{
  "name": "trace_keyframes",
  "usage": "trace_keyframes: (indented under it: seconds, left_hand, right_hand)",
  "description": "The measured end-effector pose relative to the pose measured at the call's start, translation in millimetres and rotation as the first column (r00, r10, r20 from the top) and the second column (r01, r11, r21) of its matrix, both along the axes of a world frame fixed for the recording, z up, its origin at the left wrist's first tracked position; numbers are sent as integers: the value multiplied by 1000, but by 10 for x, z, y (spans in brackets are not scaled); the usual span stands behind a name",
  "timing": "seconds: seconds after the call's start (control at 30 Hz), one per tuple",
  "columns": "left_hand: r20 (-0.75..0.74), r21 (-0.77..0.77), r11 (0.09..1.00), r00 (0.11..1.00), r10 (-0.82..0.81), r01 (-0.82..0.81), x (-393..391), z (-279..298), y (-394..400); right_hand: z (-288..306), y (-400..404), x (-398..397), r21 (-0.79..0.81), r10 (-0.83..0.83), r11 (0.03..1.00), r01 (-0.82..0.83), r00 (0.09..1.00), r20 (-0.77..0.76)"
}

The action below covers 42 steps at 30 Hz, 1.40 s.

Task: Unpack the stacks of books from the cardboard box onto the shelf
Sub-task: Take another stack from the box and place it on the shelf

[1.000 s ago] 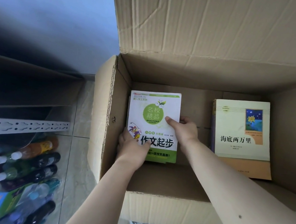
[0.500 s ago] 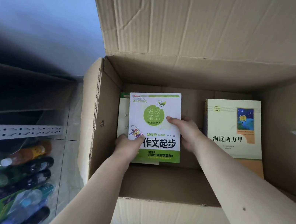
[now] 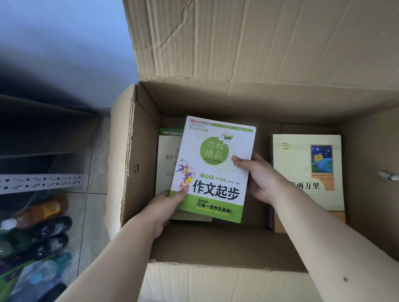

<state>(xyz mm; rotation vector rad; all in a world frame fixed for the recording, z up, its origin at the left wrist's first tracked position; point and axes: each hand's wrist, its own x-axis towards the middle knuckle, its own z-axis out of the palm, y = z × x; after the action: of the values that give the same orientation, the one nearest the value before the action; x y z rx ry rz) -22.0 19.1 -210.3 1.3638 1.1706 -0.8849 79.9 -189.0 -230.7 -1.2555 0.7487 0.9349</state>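
Green book [image 3: 214, 168] now higher, off-stack

Hidden and cut-off parts inside the open brown cardboard box [image 3: 378, 205]

Green-and-white paperback [image 3: 214, 168] covers most of the cream book [image 3: 166, 161] beneath; right forearm [image 3: 328, 254] crosses the pale yellow book's [image 3: 304, 172] title; blurred bottles [image 3: 31, 234] lower left.

Creased matt corrugated cardboard box [image 3: 260, 56], a glossy paper-covered green-and-white book [image 3: 214, 163], and a perforated metal shelf rail [image 3: 18, 183].

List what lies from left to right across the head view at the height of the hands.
Dark shelf → brown cardboard box's left wall → cream book with green top band → white-and-green book held by both hands → pale yellow book
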Motion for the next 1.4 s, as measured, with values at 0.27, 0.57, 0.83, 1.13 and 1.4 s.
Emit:
trace_keyframes:
  seconds: [0.27,0.57,0.83,1.13,1.4]
  left_hand:
    - [89,-27,999,996,-29,32,-43,437,-42]
    - [260,10,988,954,-148,151,86,1483,-48]
    - [482,107,963,834,-269,249,-38,2677,-71]
    - [706,128,976,675,-214,175,-213,4105,95]
    - [822,189,982,551,-144,-26,-495,5298,610]
  right_hand:
    - [478,-88,43,10,56,998,-57,996,75]
    - [1736,-169,85,-43,63,998,-54,970,235]
    - [3062,-330,-15,-127,105,990,-62,924,368]
    - [4727,-121,-92,-159,195,979,-124,787,585]
    - [6000,528,-127,-109,242,962,-250,596,766]
